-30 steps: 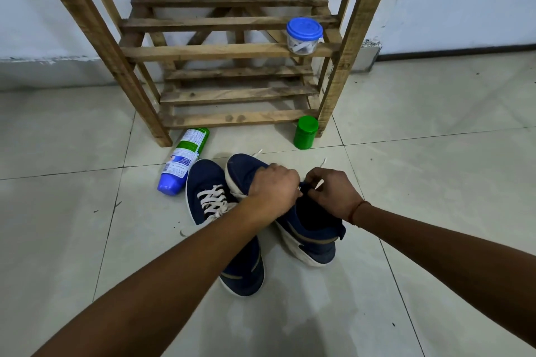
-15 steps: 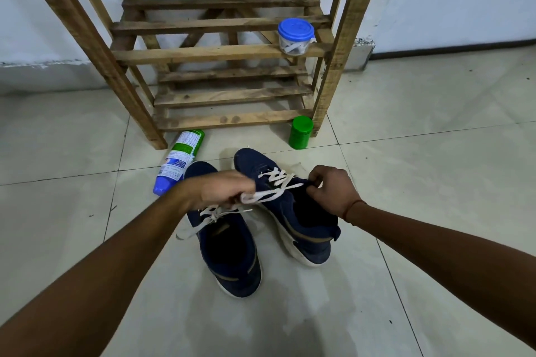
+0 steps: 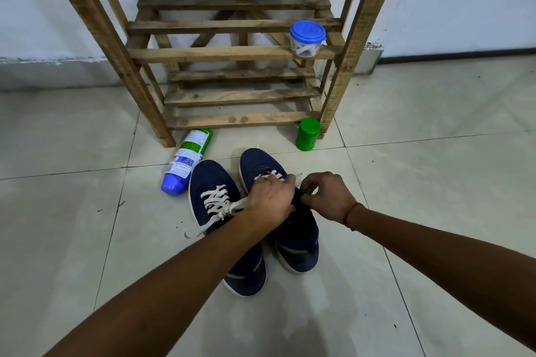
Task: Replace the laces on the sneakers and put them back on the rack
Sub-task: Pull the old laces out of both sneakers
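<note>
Two navy shoes, a left-side sneaker point(image 3: 214, 182) and a right-side sneaker point(image 3: 258, 161), lie together on the tiled floor point(image 3: 435, 182), just before the wooden rack point(image 3: 232, 53). Your left hand point(image 3: 271, 201) curls its fingers on the white lace point(image 3: 271, 174) of the right-side sneaker. Your right hand point(image 3: 329, 197) pinches that sneaker's dark upper edge. The left-side sneaker is laced, with its ends loose. A blue-lidded jar point(image 3: 307, 38) sits on a rack slat.

My navy sneakers, off the rack point(image 3: 232, 53)
The left sneaker point(image 3: 211, 177) and right sneaker point(image 3: 258, 161) lie side by side on the floor point(image 3: 87, 240), toes toward it; white laces point(image 3: 216, 200) untied
</note>
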